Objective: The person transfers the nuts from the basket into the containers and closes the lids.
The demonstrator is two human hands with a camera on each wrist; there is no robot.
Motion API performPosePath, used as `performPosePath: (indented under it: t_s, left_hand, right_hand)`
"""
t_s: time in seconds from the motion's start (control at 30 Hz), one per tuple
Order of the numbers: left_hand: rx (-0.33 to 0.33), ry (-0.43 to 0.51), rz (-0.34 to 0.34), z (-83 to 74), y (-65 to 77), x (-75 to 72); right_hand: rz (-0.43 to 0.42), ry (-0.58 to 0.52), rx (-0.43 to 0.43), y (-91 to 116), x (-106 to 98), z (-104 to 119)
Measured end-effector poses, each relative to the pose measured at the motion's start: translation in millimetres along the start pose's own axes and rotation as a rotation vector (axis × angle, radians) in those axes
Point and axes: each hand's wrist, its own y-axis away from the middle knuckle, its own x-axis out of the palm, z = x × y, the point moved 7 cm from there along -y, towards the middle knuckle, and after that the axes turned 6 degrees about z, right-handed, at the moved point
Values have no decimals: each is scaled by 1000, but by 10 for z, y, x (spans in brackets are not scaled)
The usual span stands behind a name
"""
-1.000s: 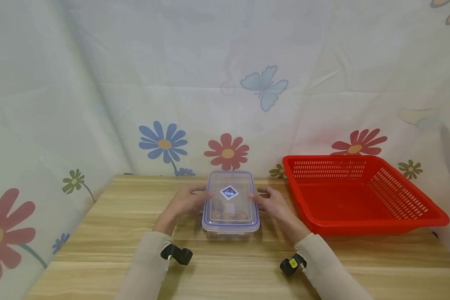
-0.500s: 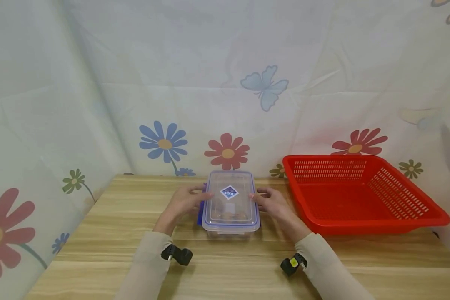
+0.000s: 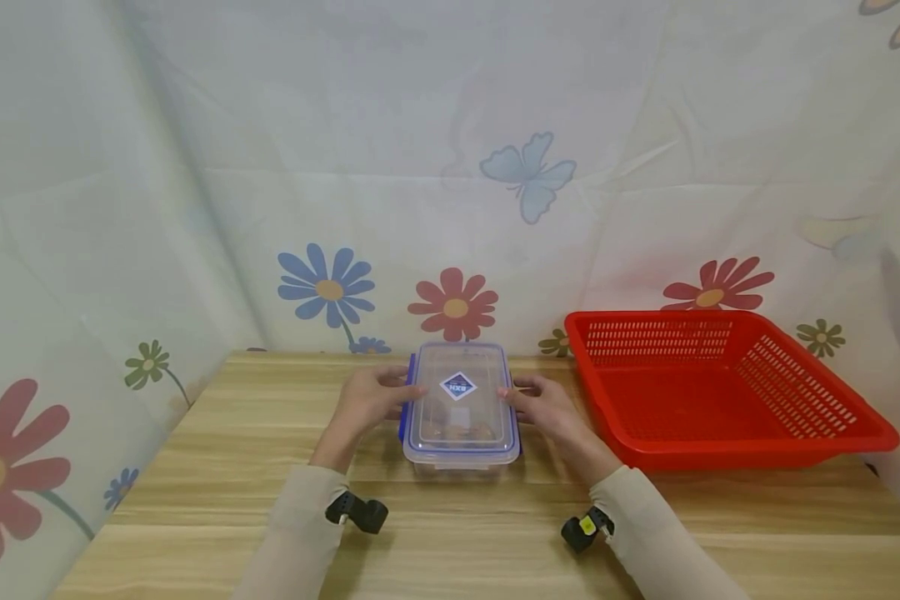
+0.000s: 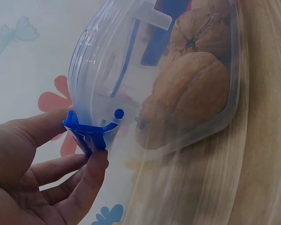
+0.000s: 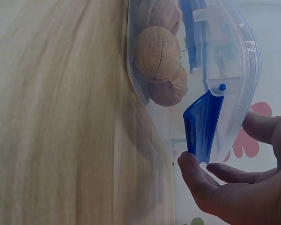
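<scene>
A clear food storage container [image 3: 438, 433] stands on the wooden table with its blue-trimmed lid [image 3: 468, 358] on. Walnuts [image 4: 192, 93] show through its wall. My left hand [image 3: 363, 407] is at its left side, thumb on the lid's edge and fingers pinching a blue latch [image 4: 89, 136] that sticks outward from the side. On the opposite side my right hand [image 3: 551, 407] grips the container, thumb against the lid rim and a fingertip at the lower end of the right blue latch [image 5: 203, 124]. That latch hangs down at a slant.
A red plastic basket [image 3: 682, 400] with slotted walls stands on the table [image 3: 232, 475] to the right, close to my right hand. A flower-printed cloth [image 3: 390, 208] hangs behind the table's back edge.
The left blue latch, hidden a second ago, has swung out and shows beside the lid. My left hand has shifted slightly with it. The right hand and container keep their place.
</scene>
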Motion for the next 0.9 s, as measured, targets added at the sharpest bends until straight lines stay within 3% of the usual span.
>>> performPosePath:
  t_s: [0.23,0.63,0.9]
  left_hand:
    - [-8,-21,-32,-41,7,26]
    - [44,-188,-171,-177,111,24]
    - [50,-208,-171,-178,111,41]
  right_hand:
    - [-7,6,11,20,-5,-22]
    - [-4,-32,-37,-48,-7,30]
    - [-17,-49,-26,-51,-13,2]
